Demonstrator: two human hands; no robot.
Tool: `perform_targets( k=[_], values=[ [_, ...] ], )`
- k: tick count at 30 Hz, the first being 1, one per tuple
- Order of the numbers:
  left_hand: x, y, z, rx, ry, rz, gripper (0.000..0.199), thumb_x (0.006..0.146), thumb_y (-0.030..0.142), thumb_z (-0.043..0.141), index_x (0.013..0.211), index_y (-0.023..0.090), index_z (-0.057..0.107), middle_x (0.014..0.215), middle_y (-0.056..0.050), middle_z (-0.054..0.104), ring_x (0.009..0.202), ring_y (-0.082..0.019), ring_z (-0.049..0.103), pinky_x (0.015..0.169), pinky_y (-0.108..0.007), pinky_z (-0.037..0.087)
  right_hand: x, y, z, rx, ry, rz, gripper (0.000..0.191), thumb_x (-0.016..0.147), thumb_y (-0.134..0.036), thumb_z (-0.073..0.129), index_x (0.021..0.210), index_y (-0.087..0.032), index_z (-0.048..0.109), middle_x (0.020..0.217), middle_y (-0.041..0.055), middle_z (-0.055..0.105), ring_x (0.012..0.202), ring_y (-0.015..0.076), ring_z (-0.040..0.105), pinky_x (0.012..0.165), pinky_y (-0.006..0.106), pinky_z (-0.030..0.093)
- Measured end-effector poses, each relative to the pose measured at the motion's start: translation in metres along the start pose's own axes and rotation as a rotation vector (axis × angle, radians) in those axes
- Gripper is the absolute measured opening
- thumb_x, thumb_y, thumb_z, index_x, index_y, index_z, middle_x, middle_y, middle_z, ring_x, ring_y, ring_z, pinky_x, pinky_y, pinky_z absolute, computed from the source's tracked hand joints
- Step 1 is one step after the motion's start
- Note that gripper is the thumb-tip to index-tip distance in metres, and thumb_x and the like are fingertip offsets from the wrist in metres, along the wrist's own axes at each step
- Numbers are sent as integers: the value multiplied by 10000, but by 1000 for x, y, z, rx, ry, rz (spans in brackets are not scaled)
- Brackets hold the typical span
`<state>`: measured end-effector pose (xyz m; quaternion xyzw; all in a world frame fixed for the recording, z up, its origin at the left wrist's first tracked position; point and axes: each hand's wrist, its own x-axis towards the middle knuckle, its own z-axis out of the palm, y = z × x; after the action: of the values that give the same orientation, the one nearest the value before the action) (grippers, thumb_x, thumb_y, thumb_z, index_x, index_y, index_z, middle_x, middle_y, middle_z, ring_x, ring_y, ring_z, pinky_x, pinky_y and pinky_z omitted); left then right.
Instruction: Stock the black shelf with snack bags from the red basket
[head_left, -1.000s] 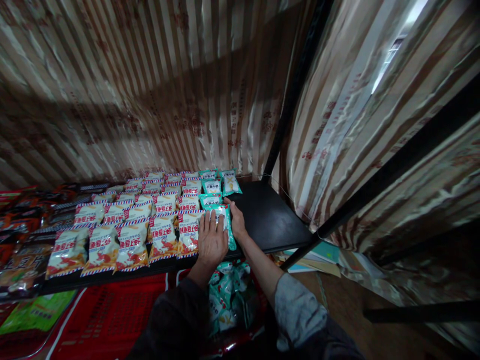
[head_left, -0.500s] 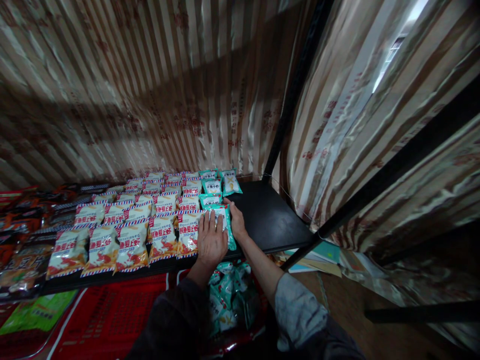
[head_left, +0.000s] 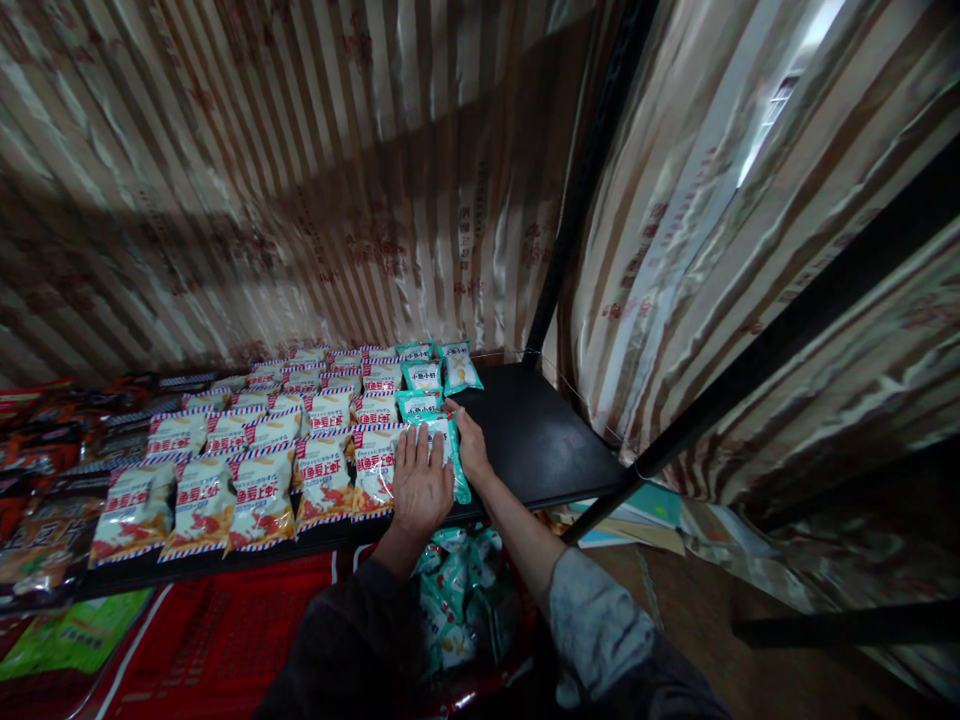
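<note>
A teal-and-white snack bag lies at the front right end of the rows on the black shelf. My left hand rests flat over its left part, fingers stretched out and slightly apart, next to a red-and-white snack bag. Along the teal bag's right edge lies my right hand, its fingers extended and touching the side; some fingertips are partly hidden. Right behind is another teal snack bag, with several more teal bags farther back.
Below the shelf, a red crate stands beside a container of teal snack bags. Brown-orange packets fill the shelf's left part. Black posts and striped curtains border the shelf. Papers lie at lower right.
Both hands stay on the same teal bag with barely any movement. The whole view has shifted very slightly.
</note>
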<state>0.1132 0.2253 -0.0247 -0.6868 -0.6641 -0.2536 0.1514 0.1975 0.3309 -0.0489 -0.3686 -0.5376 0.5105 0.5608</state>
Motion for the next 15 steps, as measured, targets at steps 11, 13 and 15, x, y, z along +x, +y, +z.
perform_targets(
  k=[11, 13, 15],
  values=[
    [4, 8, -2, 20, 19, 4, 474, 877, 320, 420, 1295, 109, 495, 1398, -164, 439, 1343, -298, 322, 1099, -498, 278, 31, 6, -2, 49, -3, 23, 643, 780, -696, 441, 1194, -236, 613, 1313, 12, 553, 1287, 233, 425, 1120, 392, 235],
    [7, 10, 0, 22, 16, 8, 482, 879, 319, 417, 1301, 98, 484, 1405, -170, 427, 1352, -294, 306, 1096, -487, 286, 42, 12, 0, 101, -21, 44, 660, 769, -709, 443, 1212, -245, 598, 1329, 2, 537, 1311, 230, 394, 1127, 397, 222],
    [10, 10, 2, 19, 15, 5, 492, 881, 323, 414, 1311, 88, 471, 1411, -177, 417, 1355, -292, 299, 1091, -479, 296, 53, 17, 3, 161, -38, 68, 683, 763, -724, 435, 1226, -244, 586, 1340, 3, 525, 1321, 230, 381, 1128, 402, 223]
  ],
)
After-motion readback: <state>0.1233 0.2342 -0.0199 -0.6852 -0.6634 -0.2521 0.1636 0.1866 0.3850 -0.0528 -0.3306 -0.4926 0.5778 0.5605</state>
